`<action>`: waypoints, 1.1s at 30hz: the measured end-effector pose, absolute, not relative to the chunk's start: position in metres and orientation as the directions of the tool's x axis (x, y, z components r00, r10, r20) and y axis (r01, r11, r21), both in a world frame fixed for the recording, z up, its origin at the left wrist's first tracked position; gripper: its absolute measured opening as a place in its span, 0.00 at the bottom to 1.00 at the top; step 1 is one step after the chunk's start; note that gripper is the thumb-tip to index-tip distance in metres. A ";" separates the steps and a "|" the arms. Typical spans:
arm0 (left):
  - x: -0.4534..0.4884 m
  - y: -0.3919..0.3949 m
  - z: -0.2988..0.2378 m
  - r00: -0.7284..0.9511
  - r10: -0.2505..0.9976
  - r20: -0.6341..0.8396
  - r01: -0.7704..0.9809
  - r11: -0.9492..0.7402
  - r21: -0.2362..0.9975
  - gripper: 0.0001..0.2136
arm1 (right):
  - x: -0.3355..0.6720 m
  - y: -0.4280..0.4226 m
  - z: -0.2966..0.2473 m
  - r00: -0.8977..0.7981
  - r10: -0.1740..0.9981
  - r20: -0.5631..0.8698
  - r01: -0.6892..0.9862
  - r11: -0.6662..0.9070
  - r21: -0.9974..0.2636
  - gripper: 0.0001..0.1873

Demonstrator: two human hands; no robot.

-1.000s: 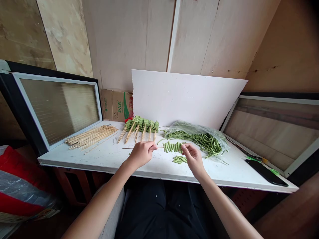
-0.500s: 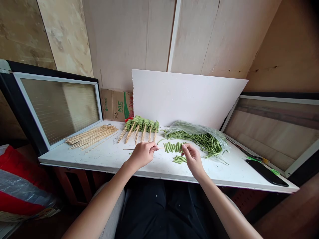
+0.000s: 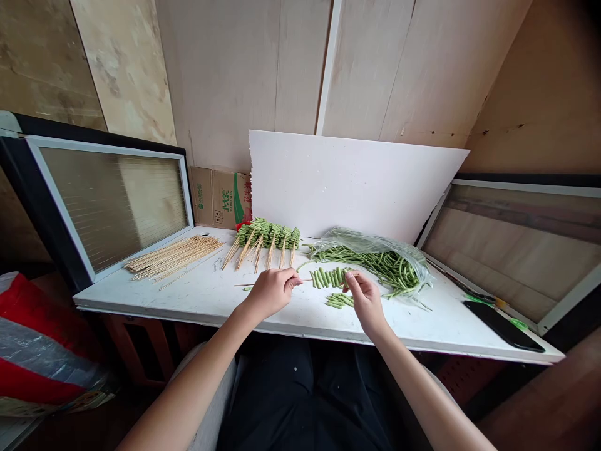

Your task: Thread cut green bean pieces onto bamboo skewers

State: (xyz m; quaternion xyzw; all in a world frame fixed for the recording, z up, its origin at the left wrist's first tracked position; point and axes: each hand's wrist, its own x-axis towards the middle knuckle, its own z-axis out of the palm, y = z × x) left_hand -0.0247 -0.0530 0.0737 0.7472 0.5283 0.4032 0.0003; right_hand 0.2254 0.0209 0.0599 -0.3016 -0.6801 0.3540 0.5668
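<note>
My left hand (image 3: 271,292) pinches a thin bamboo skewer (image 3: 244,285) that lies across the white tabletop (image 3: 197,294). Several short green bean pieces (image 3: 328,277) are threaded on the skewer's right part. At the skewer's right end my right hand (image 3: 365,298) is closed in a pinch around a bean piece. A few loose cut bean pieces (image 3: 339,301) lie just under the hands.
A heap of finished bean skewers (image 3: 267,238) lies at the back. Bare skewers (image 3: 171,257) are piled at the left. A clear bag of long beans (image 3: 380,260) sits to the right. A black phone (image 3: 501,326) lies at the far right, a cardboard box (image 3: 220,199) behind.
Both hands have shifted slightly right and away along the table. The right hand's pinch has come closer to the row of beans on the skewer.
</note>
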 end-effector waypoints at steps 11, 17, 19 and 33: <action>-0.026 -0.052 0.072 0.121 0.795 0.595 0.806 -0.428 0.408 0.08 | 0.225 0.023 0.058 -0.195 0.818 0.542 -0.010 0.551 -0.835 0.22; -0.026 -0.051 0.072 0.119 0.794 0.597 0.811 -0.424 0.403 0.08 | 0.225 0.024 0.056 -0.197 0.816 0.544 -0.013 0.552 -0.834 0.23; -0.025 -0.052 0.073 0.118 0.794 0.596 0.802 -0.430 0.414 0.08 | 0.226 0.024 0.057 -0.195 0.814 0.547 -0.004 0.557 -0.831 0.23; -0.030 -0.051 0.076 0.074 0.787 0.613 0.767 -0.437 0.469 0.08 | 0.237 0.039 0.051 -0.176 0.842 0.510 -0.020 0.515 -0.857 0.27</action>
